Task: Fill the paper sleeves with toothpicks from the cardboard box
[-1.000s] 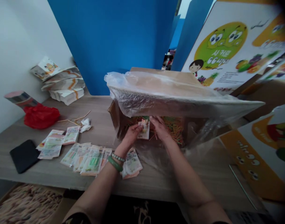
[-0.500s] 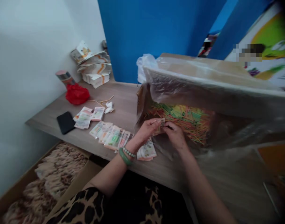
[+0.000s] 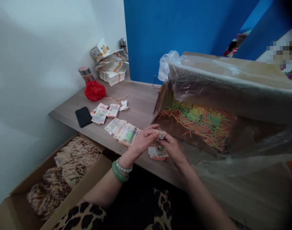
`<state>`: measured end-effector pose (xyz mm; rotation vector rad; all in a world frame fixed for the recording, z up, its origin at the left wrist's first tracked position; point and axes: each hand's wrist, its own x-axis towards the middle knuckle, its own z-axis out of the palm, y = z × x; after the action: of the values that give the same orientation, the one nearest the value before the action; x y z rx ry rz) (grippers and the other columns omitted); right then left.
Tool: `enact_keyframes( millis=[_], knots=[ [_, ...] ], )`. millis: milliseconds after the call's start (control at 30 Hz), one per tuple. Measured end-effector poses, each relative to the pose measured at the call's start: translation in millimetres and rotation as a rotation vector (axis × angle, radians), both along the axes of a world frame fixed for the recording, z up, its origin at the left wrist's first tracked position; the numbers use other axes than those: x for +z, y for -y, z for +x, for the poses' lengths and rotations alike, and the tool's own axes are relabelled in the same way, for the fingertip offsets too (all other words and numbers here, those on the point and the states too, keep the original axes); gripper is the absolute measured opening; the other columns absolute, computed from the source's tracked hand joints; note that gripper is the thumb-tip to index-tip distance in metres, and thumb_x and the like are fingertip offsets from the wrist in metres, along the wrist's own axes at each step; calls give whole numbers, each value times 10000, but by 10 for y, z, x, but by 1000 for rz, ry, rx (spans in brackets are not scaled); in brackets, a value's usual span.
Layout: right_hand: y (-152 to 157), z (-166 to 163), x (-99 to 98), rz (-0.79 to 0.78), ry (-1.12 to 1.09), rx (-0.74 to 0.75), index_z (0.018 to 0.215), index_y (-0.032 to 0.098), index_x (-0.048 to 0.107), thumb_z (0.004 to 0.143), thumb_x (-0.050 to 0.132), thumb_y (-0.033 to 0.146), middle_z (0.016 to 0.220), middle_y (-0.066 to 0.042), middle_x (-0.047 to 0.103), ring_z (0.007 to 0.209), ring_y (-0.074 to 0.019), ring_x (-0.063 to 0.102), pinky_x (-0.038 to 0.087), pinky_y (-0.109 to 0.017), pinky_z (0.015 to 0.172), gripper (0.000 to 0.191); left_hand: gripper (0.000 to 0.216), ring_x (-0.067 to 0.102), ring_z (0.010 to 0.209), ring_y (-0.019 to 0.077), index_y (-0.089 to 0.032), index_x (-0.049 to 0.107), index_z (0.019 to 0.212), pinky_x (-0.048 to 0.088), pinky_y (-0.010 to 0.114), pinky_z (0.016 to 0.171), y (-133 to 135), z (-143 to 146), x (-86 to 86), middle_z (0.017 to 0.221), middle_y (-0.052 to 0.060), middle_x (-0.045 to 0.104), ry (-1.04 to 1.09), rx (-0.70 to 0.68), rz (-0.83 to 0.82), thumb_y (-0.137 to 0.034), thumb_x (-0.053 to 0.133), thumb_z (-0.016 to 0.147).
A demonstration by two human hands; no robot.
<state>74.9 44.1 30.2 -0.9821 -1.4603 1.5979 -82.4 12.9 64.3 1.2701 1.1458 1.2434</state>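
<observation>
My left hand (image 3: 143, 140), with a green bangle and a beaded bracelet at the wrist, is closed on a small clear plastic packet (image 3: 162, 134). From the other side my right hand (image 3: 174, 148) pinches the same packet by its edge. Below the hands lies a stack of flat printed packets (image 3: 159, 156). To the left, a row of packets with coloured pieces inside (image 3: 128, 134) overlaps along the table's front edge. Thin coloured sticks (image 3: 205, 123), green, yellow and orange, lie in a plastic-lined cardboard box (image 3: 157, 99) beyond my hands. My fingers partly cover the held packet.
Further left on the table (image 3: 141, 95) are more packets (image 3: 99, 115), a black phone (image 3: 83, 116), a red plastic bag (image 3: 94, 90) and piled white cartons (image 3: 112, 76). A floor carton (image 3: 88, 174) at lower left holds many packets. A blue panel (image 3: 184, 28) rises behind.
Both hands have drawn back from the stick box toward the table's front edge, still holding the packet. The view has turned left, so the scene sits further right.
</observation>
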Motion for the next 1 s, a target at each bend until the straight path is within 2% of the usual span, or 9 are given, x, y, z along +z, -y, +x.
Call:
enact_keyframes(
  millis=[133, 233, 367, 533, 667, 733, 800, 900, 1000],
  knots=[
    [150, -270, -27, -27, 1, 127, 1001, 255, 702, 662, 713, 282, 986, -7, 721, 926, -224, 632, 491, -363, 854, 340, 74, 489, 1294, 273, -205, 787, 744, 427, 405, 1043, 165, -202, -49, 955, 93, 737, 90, 95, -118, -270, 754, 735],
    [247, -484, -113, -79, 19, 100, 894, 228, 711, 671, 680, 315, 891, -10, 724, 862, -218, 632, 489, -357, 833, 241, 124, 550, 1193, 256, -201, 795, 783, 445, 398, 1011, 265, -366, -117, 1008, 91, 720, 60, 186, -133, -301, 729, 751],
    [366, -625, -167, -202, -21, 162, 883, 209, 708, 664, 688, 373, 877, -18, 732, 829, -217, 634, 489, -351, 821, 274, 177, 600, 1056, 226, -179, 779, 736, 468, 372, 959, 409, -517, -140, 1089, 101, 685, -4, 222, -157, -337, 705, 769],
    [461, -653, -157, -69, 9, 222, 904, 218, 716, 695, 685, 326, 935, 2, 737, 902, -212, 636, 473, -347, 886, 238, 78, 586, 1141, 256, -172, 764, 715, 468, 366, 966, 555, -617, -116, 1074, 95, 688, 54, 218, -160, -246, 757, 689],
    [382, -709, -231, -32, 158, 148, 961, 193, 699, 756, 603, 299, 984, -29, 745, 911, -220, 654, 502, -346, 850, 250, 246, 580, 1167, 262, -173, 752, 1007, 421, 399, 1036, 524, -804, -135, 1160, 124, 680, -399, 433, -42, -264, 567, 873],
    [303, -751, -230, 39, 372, 76, 992, 176, 696, 806, 548, 271, 1049, -70, 741, 961, -233, 661, 499, -346, 865, 255, 344, 566, 1191, 314, -153, 691, 1166, 409, 448, 1029, 459, -933, -165, 1245, 176, 640, -765, 563, -152, -319, 512, 925],
    [236, -795, -171, 142, 670, 70, 994, 161, 705, 882, 487, 285, 1078, -120, 737, 1014, -257, 665, 484, -357, 891, 275, 445, 560, 1189, 379, -118, 662, 1203, 415, 489, 991, 380, -1047, -205, 1267, 234, 610, -1056, 576, -363, -434, 499, 936],
    [209, -855, -14, 201, 1006, 178, 1040, 132, 717, 972, 374, 383, 1100, -199, 728, 1066, -305, 673, 482, -388, 899, 431, 570, 577, 1152, 395, -111, 683, 1131, 436, 471, 936, 281, -1157, -261, 1247, 251, 610, -1205, 467, -558, -592, 467, 915],
    [255, -896, 117, 203, 1106, 242, 1122, 111, 700, 989, 317, 464, 1138, -236, 716, 1092, -329, 678, 495, -409, 890, 537, 582, 574, 1153, 370, -149, 700, 1065, 445, 427, 898, 238, -1209, -283, 1272, 223, 604, -1207, 450, -545, -656, 484, 880]
  ],
)
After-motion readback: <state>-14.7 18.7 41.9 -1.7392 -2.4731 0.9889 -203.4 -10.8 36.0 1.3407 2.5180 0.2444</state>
